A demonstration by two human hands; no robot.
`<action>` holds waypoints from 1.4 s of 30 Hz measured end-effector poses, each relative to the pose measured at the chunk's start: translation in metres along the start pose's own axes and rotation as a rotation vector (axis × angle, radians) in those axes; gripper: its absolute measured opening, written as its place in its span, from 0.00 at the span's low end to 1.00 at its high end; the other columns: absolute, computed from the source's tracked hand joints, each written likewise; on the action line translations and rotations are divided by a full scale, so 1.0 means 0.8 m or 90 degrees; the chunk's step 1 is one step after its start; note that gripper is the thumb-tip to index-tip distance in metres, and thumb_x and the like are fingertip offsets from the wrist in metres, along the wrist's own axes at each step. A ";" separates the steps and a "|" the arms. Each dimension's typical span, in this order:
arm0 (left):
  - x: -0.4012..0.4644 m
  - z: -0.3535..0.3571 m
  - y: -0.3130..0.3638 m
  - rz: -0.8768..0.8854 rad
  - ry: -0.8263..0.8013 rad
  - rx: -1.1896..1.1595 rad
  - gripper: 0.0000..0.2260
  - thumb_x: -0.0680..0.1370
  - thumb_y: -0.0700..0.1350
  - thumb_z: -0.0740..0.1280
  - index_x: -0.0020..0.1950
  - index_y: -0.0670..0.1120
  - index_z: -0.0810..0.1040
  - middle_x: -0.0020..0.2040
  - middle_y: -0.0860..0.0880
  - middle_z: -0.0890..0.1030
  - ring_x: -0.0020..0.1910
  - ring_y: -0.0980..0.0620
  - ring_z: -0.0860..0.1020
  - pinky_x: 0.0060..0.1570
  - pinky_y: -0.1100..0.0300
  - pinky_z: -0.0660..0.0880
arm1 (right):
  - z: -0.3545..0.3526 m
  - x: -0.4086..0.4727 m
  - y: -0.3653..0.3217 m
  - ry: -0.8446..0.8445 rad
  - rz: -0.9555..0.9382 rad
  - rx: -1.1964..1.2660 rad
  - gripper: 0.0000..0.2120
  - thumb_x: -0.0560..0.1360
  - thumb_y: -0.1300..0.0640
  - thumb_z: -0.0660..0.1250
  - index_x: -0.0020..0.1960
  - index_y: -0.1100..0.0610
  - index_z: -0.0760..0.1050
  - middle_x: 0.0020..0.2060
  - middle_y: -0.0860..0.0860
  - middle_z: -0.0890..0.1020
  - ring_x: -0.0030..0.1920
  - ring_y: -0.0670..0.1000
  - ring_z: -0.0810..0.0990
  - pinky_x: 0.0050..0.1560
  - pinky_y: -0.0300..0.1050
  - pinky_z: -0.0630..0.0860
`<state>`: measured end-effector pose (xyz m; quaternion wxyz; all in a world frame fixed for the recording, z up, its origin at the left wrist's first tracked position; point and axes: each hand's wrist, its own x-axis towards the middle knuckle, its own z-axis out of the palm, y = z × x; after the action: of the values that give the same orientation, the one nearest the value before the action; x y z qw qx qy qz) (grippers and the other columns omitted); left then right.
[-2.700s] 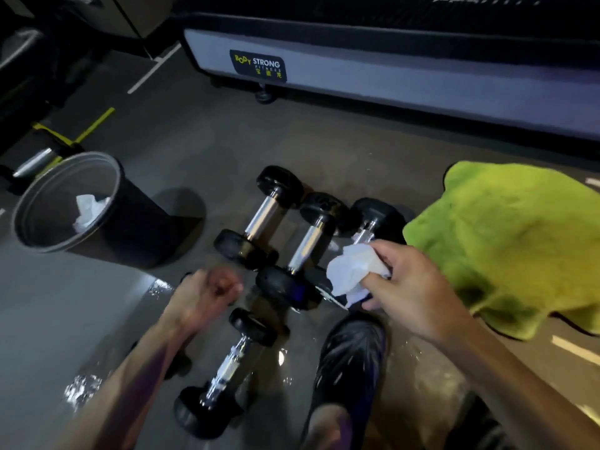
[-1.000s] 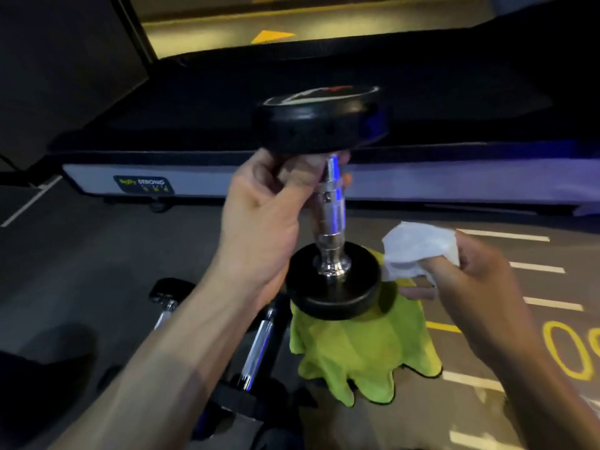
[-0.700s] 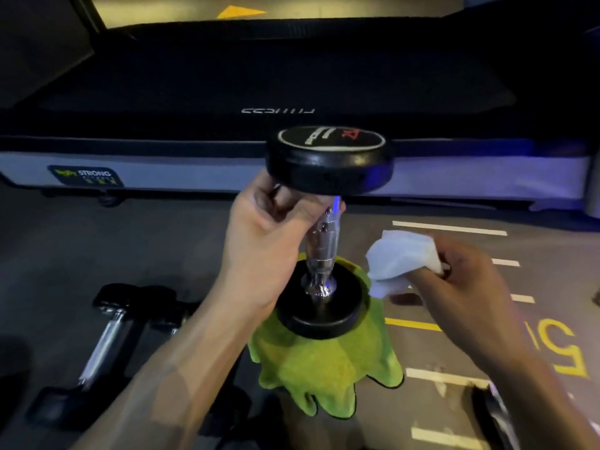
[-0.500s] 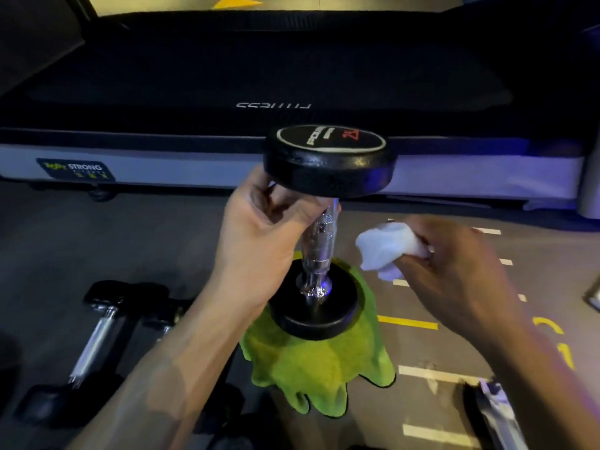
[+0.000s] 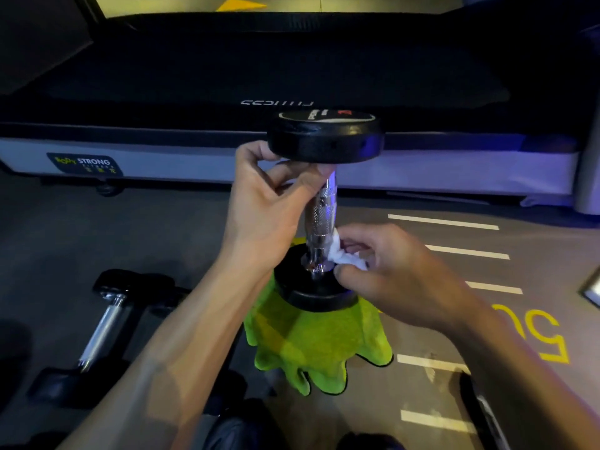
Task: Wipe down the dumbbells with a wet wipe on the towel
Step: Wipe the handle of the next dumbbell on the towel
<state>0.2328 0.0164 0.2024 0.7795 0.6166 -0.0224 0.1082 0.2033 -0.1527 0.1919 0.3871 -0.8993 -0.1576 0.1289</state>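
A black dumbbell (image 5: pixel 324 141) with a chrome handle is held upright in mid-air over the green towel (image 5: pixel 318 345), which lies on the floor. My left hand (image 5: pixel 269 206) grips the top of the handle just under the upper head. My right hand (image 5: pixel 389 271) presses a crumpled white wet wipe (image 5: pixel 341 254) against the bottom of the handle, where it meets the lower head. Most of the wipe is hidden inside my fingers.
More dumbbells (image 5: pixel 104 326) lie on the dark floor at the lower left. A treadmill (image 5: pixel 259 76) runs across the back. White and yellow floor markings (image 5: pixel 467 251) lie to the right. A dark object (image 5: pixel 483 414) sits at the lower right.
My left hand lifted a dumbbell off the floor and stood it upright above the towel. My right hand then brought the wipe in from the right onto the lower handle.
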 end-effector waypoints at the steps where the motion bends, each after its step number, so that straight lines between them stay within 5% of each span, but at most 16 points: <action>1: -0.001 -0.001 0.001 -0.001 0.005 0.005 0.23 0.75 0.38 0.76 0.56 0.48 0.63 0.47 0.43 0.88 0.47 0.40 0.84 0.62 0.32 0.77 | 0.000 -0.006 0.000 -0.029 -0.003 0.040 0.17 0.72 0.48 0.62 0.56 0.53 0.80 0.45 0.50 0.86 0.47 0.56 0.82 0.51 0.56 0.81; 4: -0.003 -0.005 0.005 0.032 0.008 0.081 0.27 0.76 0.37 0.76 0.65 0.52 0.62 0.49 0.44 0.86 0.49 0.45 0.85 0.60 0.39 0.82 | 0.003 -0.018 0.006 -0.034 0.002 0.190 0.17 0.83 0.58 0.60 0.63 0.45 0.83 0.56 0.39 0.86 0.61 0.45 0.83 0.69 0.56 0.75; 7: -0.002 -0.010 0.015 0.112 -0.053 0.201 0.36 0.81 0.36 0.72 0.80 0.52 0.55 0.66 0.57 0.81 0.64 0.56 0.81 0.66 0.49 0.80 | 0.009 -0.019 0.018 0.020 0.016 0.286 0.16 0.84 0.63 0.63 0.59 0.46 0.86 0.54 0.42 0.88 0.60 0.48 0.85 0.69 0.59 0.76; 9: -0.001 -0.011 0.020 0.173 -0.098 0.265 0.35 0.82 0.37 0.70 0.82 0.51 0.55 0.78 0.52 0.71 0.74 0.50 0.74 0.69 0.46 0.78 | 0.015 -0.009 0.023 0.068 0.032 0.314 0.09 0.80 0.62 0.71 0.56 0.52 0.86 0.50 0.47 0.89 0.56 0.48 0.87 0.66 0.59 0.78; 11: -0.003 -0.012 0.024 0.196 -0.106 0.293 0.28 0.83 0.38 0.69 0.78 0.51 0.61 0.73 0.47 0.72 0.69 0.49 0.76 0.59 0.43 0.82 | 0.021 0.000 0.026 0.097 0.026 0.308 0.06 0.75 0.60 0.77 0.52 0.54 0.87 0.47 0.48 0.89 0.53 0.46 0.87 0.63 0.51 0.80; 14: -0.006 -0.024 0.029 0.182 -0.097 0.354 0.23 0.82 0.43 0.72 0.72 0.53 0.64 0.63 0.53 0.78 0.50 0.50 0.81 0.48 0.46 0.82 | 0.032 0.003 0.026 0.107 0.007 0.287 0.04 0.73 0.57 0.79 0.47 0.49 0.87 0.45 0.44 0.89 0.50 0.43 0.86 0.52 0.34 0.75; 16: -0.009 -0.037 0.037 0.171 -0.134 0.407 0.27 0.79 0.53 0.75 0.72 0.59 0.63 0.66 0.57 0.77 0.56 0.56 0.82 0.58 0.52 0.81 | 0.037 0.002 0.028 0.127 0.004 0.285 0.04 0.73 0.55 0.79 0.47 0.49 0.86 0.45 0.44 0.89 0.51 0.43 0.85 0.50 0.30 0.73; 19: -0.016 -0.041 0.052 0.154 -0.167 0.471 0.29 0.74 0.68 0.70 0.70 0.66 0.62 0.72 0.58 0.73 0.71 0.59 0.75 0.67 0.60 0.74 | 0.039 0.003 0.030 0.133 0.009 0.256 0.07 0.72 0.52 0.80 0.48 0.50 0.86 0.47 0.44 0.88 0.54 0.43 0.85 0.55 0.34 0.74; 23: -0.020 -0.023 0.057 0.172 -0.136 0.451 0.25 0.75 0.68 0.70 0.67 0.63 0.66 0.69 0.68 0.71 0.69 0.64 0.75 0.61 0.67 0.73 | 0.049 -0.003 0.028 0.188 0.027 0.224 0.07 0.71 0.50 0.81 0.44 0.49 0.84 0.44 0.45 0.88 0.51 0.45 0.85 0.60 0.53 0.79; 27: -0.015 -0.007 0.053 0.165 -0.081 0.439 0.25 0.74 0.67 0.74 0.64 0.60 0.68 0.64 0.58 0.78 0.62 0.63 0.78 0.58 0.66 0.75 | 0.075 -0.018 0.007 0.388 -0.037 0.133 0.11 0.69 0.51 0.82 0.36 0.52 0.80 0.38 0.45 0.83 0.44 0.49 0.82 0.48 0.46 0.76; 35: -0.007 0.004 0.052 0.178 -0.059 0.454 0.24 0.75 0.65 0.74 0.63 0.54 0.73 0.60 0.54 0.81 0.58 0.58 0.80 0.56 0.58 0.76 | 0.089 0.006 -0.010 0.502 -0.168 -0.120 0.09 0.71 0.51 0.79 0.39 0.51 0.81 0.35 0.44 0.72 0.37 0.51 0.73 0.39 0.51 0.69; 37: -0.004 0.004 0.052 0.174 -0.060 0.448 0.23 0.75 0.65 0.74 0.62 0.54 0.73 0.59 0.54 0.81 0.56 0.58 0.80 0.56 0.59 0.76 | 0.088 -0.001 -0.008 0.478 -0.173 -0.060 0.07 0.72 0.55 0.80 0.41 0.49 0.81 0.34 0.42 0.69 0.35 0.47 0.71 0.37 0.49 0.70; 42: 0.000 0.003 0.052 0.156 -0.066 0.436 0.22 0.75 0.65 0.75 0.61 0.56 0.74 0.59 0.56 0.81 0.49 0.63 0.78 0.48 0.72 0.71 | 0.051 -0.024 -0.005 0.332 -0.107 -0.032 0.07 0.71 0.60 0.79 0.41 0.49 0.85 0.38 0.41 0.81 0.40 0.44 0.80 0.40 0.35 0.75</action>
<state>0.2244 0.0233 0.2427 0.5069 0.8392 -0.0978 0.1709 0.1703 -0.1308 0.1693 0.4018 -0.8951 -0.1295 -0.1433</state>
